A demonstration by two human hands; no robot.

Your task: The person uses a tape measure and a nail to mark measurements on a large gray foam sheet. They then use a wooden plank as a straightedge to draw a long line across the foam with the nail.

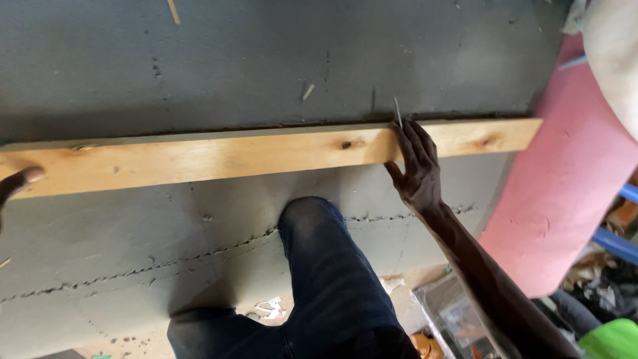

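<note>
Wooden plank [266, 154] lies lengthwise across a grey board surface [232, 60], running from the left edge almost to the right edge, where a pink slab [551, 193] leans. Right hand [415, 166] rests on the plank toward its right end, fingers spread flat over the wood, with a thin nail [397, 112] standing upright at the fingertips on the plank's far edge; whether it is pinched between fingers or only steadied, cannot tell. Left hand [16, 183] shows only as a thumb or fingertip pressing the plank's near edge at the left border, grip otherwise out of frame. Hands well apart, one at each end. Judgement: plank is being held in position and the nail set for driving; no hammer in view, so striking would call for a freed hand while the plank stays put. Knee in dark jeans [325, 266] braces against the surface below. A clear plastic bag [452, 312] sits at lower right; contents unclear.
</note>
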